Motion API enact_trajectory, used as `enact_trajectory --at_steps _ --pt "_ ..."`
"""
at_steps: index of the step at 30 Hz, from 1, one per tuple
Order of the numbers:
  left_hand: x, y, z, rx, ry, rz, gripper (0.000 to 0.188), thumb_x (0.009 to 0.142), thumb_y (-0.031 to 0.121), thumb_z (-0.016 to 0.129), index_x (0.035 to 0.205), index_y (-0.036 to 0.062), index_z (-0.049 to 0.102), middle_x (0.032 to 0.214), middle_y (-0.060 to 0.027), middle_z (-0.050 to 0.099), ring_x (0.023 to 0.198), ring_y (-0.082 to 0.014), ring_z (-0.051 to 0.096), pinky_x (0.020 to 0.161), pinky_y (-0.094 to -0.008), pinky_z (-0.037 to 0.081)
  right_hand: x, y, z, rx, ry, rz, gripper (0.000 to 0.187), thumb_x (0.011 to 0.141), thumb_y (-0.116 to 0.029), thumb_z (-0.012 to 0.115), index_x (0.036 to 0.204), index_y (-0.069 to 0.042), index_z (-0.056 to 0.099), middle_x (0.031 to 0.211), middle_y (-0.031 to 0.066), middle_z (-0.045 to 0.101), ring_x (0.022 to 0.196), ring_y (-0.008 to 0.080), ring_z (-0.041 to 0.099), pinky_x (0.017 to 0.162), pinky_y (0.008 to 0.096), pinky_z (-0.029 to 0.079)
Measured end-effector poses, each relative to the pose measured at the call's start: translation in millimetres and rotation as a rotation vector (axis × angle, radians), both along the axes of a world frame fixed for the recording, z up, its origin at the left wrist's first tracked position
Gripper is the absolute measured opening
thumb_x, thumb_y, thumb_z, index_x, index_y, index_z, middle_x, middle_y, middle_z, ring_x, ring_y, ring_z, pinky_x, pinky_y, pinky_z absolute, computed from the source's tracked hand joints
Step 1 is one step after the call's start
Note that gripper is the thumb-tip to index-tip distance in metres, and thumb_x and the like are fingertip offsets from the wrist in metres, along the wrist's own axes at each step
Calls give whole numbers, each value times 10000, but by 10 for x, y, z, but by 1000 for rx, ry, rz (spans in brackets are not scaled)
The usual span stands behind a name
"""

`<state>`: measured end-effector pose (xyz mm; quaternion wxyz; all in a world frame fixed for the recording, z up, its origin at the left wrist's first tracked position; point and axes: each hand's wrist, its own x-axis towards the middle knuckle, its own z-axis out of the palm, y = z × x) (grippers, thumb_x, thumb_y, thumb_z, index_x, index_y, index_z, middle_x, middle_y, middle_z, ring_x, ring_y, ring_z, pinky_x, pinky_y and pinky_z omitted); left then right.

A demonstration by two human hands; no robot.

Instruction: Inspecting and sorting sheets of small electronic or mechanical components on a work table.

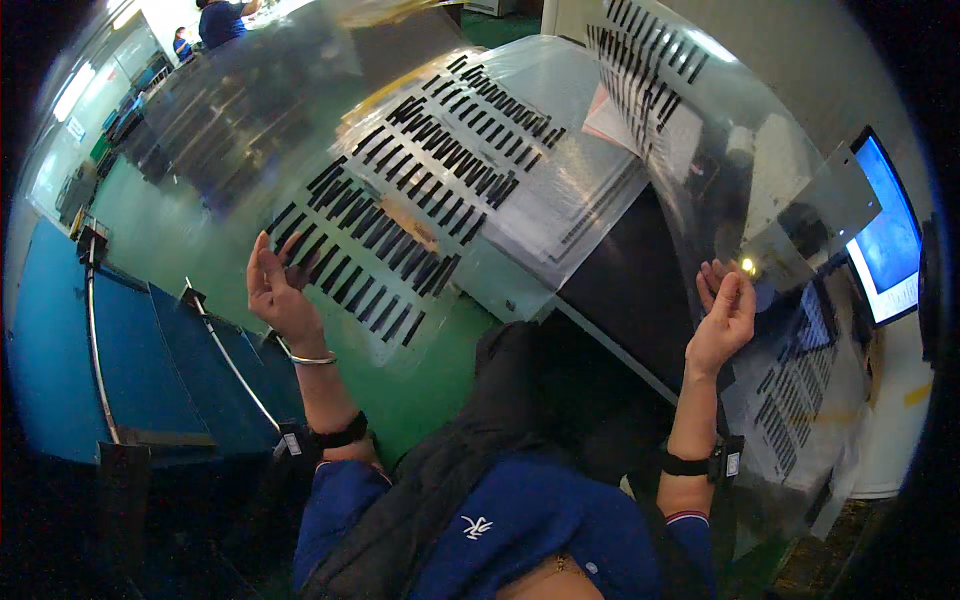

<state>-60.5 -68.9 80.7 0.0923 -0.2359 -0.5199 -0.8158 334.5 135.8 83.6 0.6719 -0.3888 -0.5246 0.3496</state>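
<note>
On the left, my left hand is raised, its fingers closed on the edge of a clear plastic sheet that carries rows of short black strips. The sheet spreads away from me over a light work table. On the right, my right hand pinches the lower edge of a curled clear film, which rises past my hand and has black strips near its top. Whether both hands hold one and the same sheet I cannot tell. The right fingertips partly hide the pinched edge.
Under the sheets stands a table with a dark top. A lit monitor is at the right, above another hanging sheet with black strips. Blue panels with metal rails stand at the left. People in blue are far behind.
</note>
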Motion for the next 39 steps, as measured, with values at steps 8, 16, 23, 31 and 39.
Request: enact_trajectory --at_steps 8,16,23,31,39 --pt "35 13 100 -8 53 60 338 958 201 430 1183 -43 493 968 -203 631 780 -216 653 632 -313 579 -254 18 -117 -33 -138 104 192 926 -91 497 1043 32 585 961 103 630 901 170 616 816 292 524" --pt "-56 370 1082 -59 320 271 274 941 166 484 1127 -9 585 1006 -103 641 680 -82 594 496 -158 433 -472 56 -185 574 -765 45 246 775 15 564 1009 -48 607 984 121 621 878 296 608 753 355 503" --pt "31 838 1582 129 563 -125 238 904 52 505 1117 -13 588 1021 -129 649 866 -189 655 681 -279 571 -1111 -86 -477 501 -1148 253 299 794 -92 571 1092 -84 590 1071 134 580 1016 309 554 871 370 462" --pt "768 1160 967 -448 1556 28 386 746 18 572 1131 41 583 1061 -141 620 825 -223 649 630 -272 529 -1027 -449 -92 145 -636 667 804 812 -385 643 1416 -114 186 1305 179 392 1251 276 367 1019 410 331" --pt "1382 1099 100 -675 1721 -334 482 744 128 562 1219 96 488 1014 -101 568 788 -182 599 630 -282 517 -907 -508 -150 -656 650 781 653 913 -183 529 1414 -161 112 1224 138 462 994 237 552 858 380 474"
